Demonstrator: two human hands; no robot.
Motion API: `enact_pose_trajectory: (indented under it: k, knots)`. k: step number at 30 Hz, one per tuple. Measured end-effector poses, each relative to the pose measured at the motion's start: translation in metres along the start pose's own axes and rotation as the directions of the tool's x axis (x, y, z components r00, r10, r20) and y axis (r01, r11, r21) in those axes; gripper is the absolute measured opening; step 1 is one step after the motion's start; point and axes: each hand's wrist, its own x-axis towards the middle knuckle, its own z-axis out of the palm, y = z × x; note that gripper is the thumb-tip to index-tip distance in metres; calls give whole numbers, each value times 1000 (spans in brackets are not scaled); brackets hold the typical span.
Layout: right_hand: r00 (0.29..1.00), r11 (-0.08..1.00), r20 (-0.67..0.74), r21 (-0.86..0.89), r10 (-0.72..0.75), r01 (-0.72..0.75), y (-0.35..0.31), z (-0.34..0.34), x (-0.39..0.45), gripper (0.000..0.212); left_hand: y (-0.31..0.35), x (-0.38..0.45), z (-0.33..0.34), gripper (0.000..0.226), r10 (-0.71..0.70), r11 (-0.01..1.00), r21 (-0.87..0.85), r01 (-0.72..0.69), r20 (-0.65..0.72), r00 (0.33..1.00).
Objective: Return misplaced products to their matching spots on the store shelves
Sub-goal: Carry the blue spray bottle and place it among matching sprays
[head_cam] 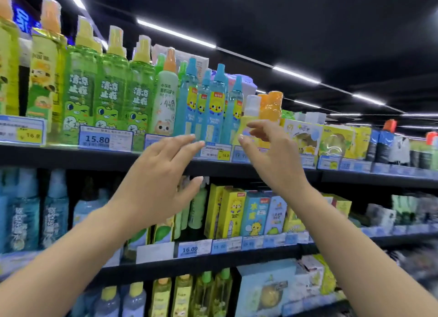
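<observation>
**Both hands raised, empty, at the top shelf**

At centre frame the left hand (157, 174) and right hand (272, 155) reach up with fingers spread apart, gripping nothing. Just beyond the right fingertips, a yellow spray bottle (247, 120) stands on the top shelf (71, 157), between blue spray bottles (213, 108) and orange-capped bottles (270, 108).

Lighting: bright, from ceiling strip lights (176, 34) against a dark ceiling. Shelf products evenly lit; deep shadow beneath each shelf (71, 159) edge. Image quality: wide-angle bowing at edges; motion blur at lower right corner; left-side labels smeared.
</observation>
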Motion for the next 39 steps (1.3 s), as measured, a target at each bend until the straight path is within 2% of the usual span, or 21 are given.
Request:
enact_pose_trajectory:
  k: [6, 14, 17, 23, 27, 32, 36, 39]
  knots:
    - [996, 928, 73, -365, -52, 75, 22, -70, -71, 39, 74, 11, 41, 54, 124, 968, -214, -129, -38, 992]
    - [972, 807, 103, -580, 210, -113, 70, -209, -137, 40, 201, 42, 87, 52, 249, 876, -416, -244, -42, 968]
    - [950, 770, 79, -607, 301, -194, 88, -270, -166, 39, 261, 55, 99, 50, 290, 845, -462, -270, -29, 956]
    - [898, 665, 128, -717, 420, -209, 131, -396, -235, 42, 388, 76, 118, 49, 259, 823, -515, -239, -33, 965]
    - [889, 616, 112, -758, 444, -212, 156, -470, -265, 45, 473, 84, 136, 50, 349, 805, -513, -299, 0, 937]
    - [881, 592, 80, -769, 466, -243, 196, -523, -278, 42, 546, 113, 156, 52, 400, 786, -521, -332, 20, 916]
    - [881, 610, 63, -745, 468, -271, 245, -548, -280, 41, 580, 140, 186, 53, 389, 794, -510, -330, 10, 921]
    - [875, 621, 75, -734, 478, -276, 289, -558, -281, 43, 598, 152, 223, 54, 405, 807, -488, -331, 51, 913]
